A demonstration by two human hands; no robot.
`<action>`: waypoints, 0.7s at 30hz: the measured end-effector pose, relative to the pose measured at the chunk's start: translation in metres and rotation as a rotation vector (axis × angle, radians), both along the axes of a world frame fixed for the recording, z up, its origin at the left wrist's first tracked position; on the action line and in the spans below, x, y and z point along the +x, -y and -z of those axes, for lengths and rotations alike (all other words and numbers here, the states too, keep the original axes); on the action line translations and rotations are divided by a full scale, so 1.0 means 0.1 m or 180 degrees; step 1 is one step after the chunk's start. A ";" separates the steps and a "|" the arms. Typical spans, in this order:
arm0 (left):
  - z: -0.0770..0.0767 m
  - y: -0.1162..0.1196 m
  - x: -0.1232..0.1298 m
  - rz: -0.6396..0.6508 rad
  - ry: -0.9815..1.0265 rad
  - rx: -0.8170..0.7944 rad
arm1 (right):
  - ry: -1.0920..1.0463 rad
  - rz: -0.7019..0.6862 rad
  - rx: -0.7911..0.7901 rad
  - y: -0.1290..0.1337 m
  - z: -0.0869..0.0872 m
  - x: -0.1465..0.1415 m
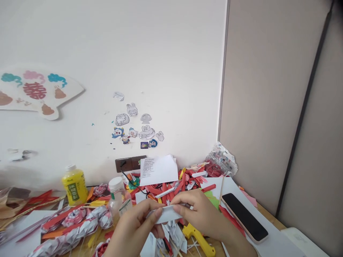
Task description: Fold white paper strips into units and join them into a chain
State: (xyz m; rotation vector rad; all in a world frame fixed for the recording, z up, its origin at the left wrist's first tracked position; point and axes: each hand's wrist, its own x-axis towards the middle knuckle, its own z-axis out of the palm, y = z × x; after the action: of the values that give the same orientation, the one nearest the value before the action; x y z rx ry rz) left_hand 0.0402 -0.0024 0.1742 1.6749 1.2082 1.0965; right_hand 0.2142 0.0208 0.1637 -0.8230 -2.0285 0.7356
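Between my two hands is a small folded strip of white paper [168,214], held level above the cluttered table. My left hand [142,223] pinches its left end, thumb in front and fingers behind. The right end is gripped by my right hand [195,210] in the same way. Below the paper lie several white folded paper pieces [174,233], partly covered by my hands. A yellow glue gun [199,241] rests just under my right hand. Behind my hands spreads a heap of red, white and yellow folded strips [184,182].
A black-screened phone [245,217] lies on white sheets at right. Left stand a yellow bottle [75,185] and a clear jar with a white lid [116,189]. A twisted paper chain [72,233] lies front left. A written sheet [158,170] leans on the wall near a socket [124,165].
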 end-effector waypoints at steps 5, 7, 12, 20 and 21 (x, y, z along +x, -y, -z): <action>0.06 -0.02 0.01 0.0178 0.0180 -0.0147 | -0.0038 -0.0079 -0.0101 -0.02 0.01 0.01; 0.08 -0.02 0.02 0.0246 0.0213 -0.0209 | -0.0088 -0.0027 -0.0018 -0.01 0.01 0.00; 0.04 -0.02 0.02 0.0378 0.0426 -0.0416 | -0.0283 -0.0281 -0.0543 -0.01 0.03 0.01; -0.07 0.07 0.01 0.0042 0.1038 -0.0473 | -0.0833 -0.0756 -0.0516 -0.03 0.03 0.02; -0.08 0.08 0.01 0.0021 0.1015 -0.0440 | -0.0853 -0.0747 -0.0436 -0.03 0.03 0.02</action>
State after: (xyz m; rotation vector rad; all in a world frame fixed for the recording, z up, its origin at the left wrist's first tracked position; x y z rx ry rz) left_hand 0.0407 -0.0105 0.1820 1.3394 1.0461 1.1948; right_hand 0.2163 0.0236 0.1611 -0.5322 -1.8641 1.0678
